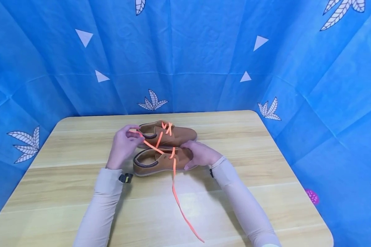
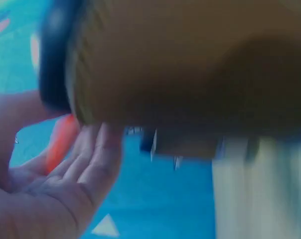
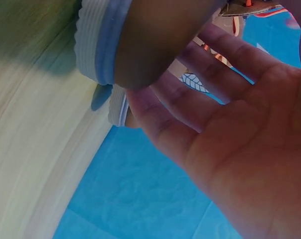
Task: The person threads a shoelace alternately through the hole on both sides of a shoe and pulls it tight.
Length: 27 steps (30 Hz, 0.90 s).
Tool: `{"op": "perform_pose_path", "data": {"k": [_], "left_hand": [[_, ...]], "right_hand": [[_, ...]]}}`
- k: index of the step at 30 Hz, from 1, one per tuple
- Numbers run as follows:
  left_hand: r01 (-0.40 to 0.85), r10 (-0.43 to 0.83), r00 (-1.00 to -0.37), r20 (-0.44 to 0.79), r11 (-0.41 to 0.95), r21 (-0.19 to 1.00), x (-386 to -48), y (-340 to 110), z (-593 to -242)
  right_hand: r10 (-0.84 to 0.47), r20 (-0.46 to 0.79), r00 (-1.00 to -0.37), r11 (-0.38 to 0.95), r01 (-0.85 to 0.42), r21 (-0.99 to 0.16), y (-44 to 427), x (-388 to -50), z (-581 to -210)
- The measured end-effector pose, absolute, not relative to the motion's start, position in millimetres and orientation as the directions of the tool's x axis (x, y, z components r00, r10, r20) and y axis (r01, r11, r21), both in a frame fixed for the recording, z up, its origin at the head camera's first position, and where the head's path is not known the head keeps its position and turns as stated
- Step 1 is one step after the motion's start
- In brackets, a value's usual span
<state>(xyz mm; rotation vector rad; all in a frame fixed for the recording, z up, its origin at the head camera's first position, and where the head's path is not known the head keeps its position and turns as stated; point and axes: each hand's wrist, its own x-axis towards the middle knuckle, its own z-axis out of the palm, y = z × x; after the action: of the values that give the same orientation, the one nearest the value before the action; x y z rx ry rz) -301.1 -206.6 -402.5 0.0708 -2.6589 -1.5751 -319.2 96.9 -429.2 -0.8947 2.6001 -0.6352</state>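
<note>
Two brown shoes lie side by side, toes to the right. The near shoe (image 1: 151, 168) has an orange shoelace (image 1: 174, 187) through its eyelets; one end trails over the table toward me. Up and left of this shoe, my left hand (image 1: 123, 145) pinches the lace's other length, which runs taut from the eyelets. My right hand (image 1: 202, 154) grips the near shoe's toe, thumb on the near side, fingers on the far side. Behind it, the far shoe (image 1: 187, 133) has orange lacing across its tongue. In the left wrist view, the shoe's heel (image 2: 165, 64) hides some fingertips.
Both shoes stand on a pale wooden table (image 1: 235, 206) with rounded corners. Blue patterned cloth (image 1: 201, 51) hangs behind it and along its sides. A small black device (image 1: 125, 178) is strapped at the left wrist.
</note>
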Motion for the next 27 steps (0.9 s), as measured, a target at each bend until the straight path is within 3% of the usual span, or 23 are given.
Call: {"op": "perform_pose_path", "data": {"k": [5, 9, 11, 14, 18, 22, 25, 27], "left_hand": [[-0.046, -0.024, -0.999, -0.04, 0.654, 0.755, -302, -217, -410], [-0.105, -0.004, -0.989, -0.15, 0.73, 0.676, -306, -223, -418], [-0.135, -0.002, -0.979, -0.206, 0.762, 0.633, -308, -225, -421], [-0.143, 0.0, -0.971, -0.239, 0.8, 0.583, -308, -225, -423], [-0.042, 0.032, -0.993, -0.114, 0.808, 0.587, -306, -218, -418], [0.134, 0.102, -0.991, 0.086, 0.771, 0.622, -302, -204, -414], [0.232, 0.153, -0.972, 0.179, 0.746, 0.624, -299, -192, -413], [0.281, 0.186, -0.959, 0.215, 0.732, 0.621, -297, -186, -412]], "right_hand": [[-0.66, -0.184, -0.728, 0.703, -0.512, -0.494, 99, -317, -420], [-0.682, -0.138, -0.718, 0.667, -0.532, -0.522, 100, -309, -403], [-0.732, -0.125, -0.669, 0.602, -0.551, -0.577, 98, -304, -397], [-0.837, -0.171, -0.52, 0.495, -0.586, -0.642, 92, -297, -393], [-0.908, -0.28, -0.313, 0.418, -0.625, -0.659, 84, -293, -398], [-0.936, -0.289, -0.201, 0.351, -0.593, -0.725, 82, -296, -407], [-0.96, -0.196, -0.201, 0.272, -0.5, -0.822, 85, -300, -412], [-0.958, -0.125, -0.259, 0.232, -0.438, -0.869, 86, -302, -414]]}}
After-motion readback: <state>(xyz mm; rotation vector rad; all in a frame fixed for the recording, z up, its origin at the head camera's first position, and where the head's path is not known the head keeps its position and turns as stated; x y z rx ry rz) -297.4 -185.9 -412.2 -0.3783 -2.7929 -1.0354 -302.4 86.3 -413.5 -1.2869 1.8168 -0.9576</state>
